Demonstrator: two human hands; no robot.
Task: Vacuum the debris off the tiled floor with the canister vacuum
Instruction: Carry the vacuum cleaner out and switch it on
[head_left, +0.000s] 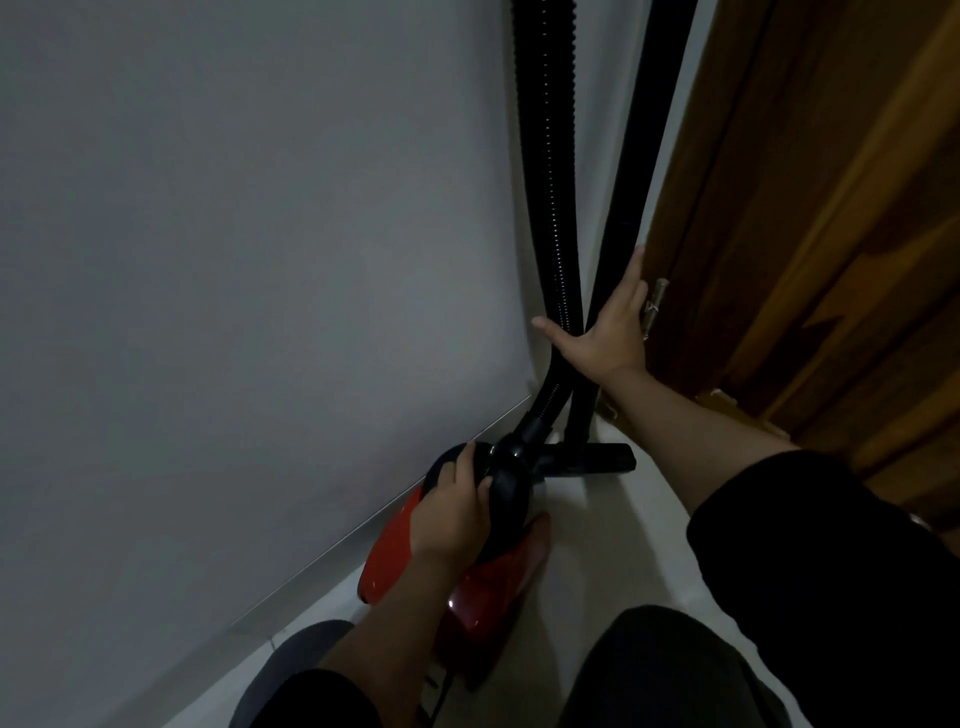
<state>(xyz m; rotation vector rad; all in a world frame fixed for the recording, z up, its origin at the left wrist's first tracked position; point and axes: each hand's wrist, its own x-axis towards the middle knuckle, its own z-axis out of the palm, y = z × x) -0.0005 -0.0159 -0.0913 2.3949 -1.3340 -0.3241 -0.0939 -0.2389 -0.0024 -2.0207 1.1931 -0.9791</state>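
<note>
— While the left hand (457, 512) curls over the black rounded top of the red plastic canister vacuum (467, 551), what else counts?

— One canister, one black ribbed hose (550, 171), one smooth black rigid tube (639, 171), one black floor nozzle (597, 460), two hands. The right hand (605, 332) is spread, fingers straight; its palm seems to lie against the two black lines where they run close together, though whether it presses them I cannot tell.

— Room to move?

— Little. A grey wall (234, 234) runs just left of the left hand, meeting the pale tiled floor (623, 561) along a light skirting edge. A brown wooden door (831, 234) stands just right of the right hand, a metal hinge (654, 306) beside its fingers. The open floor is a narrow strip between the two forearms.

— And the vacuum's direction?

— Its long axis runs from near the person's knees forward towards the corner, black front end ahead under the left hand. The hose leaves that front end, bends past the right hand's thumb and climbs out of view; the tube rises beside it from the nozzle, which lies crosswise on the floor just ahead of the left hand.
</note>
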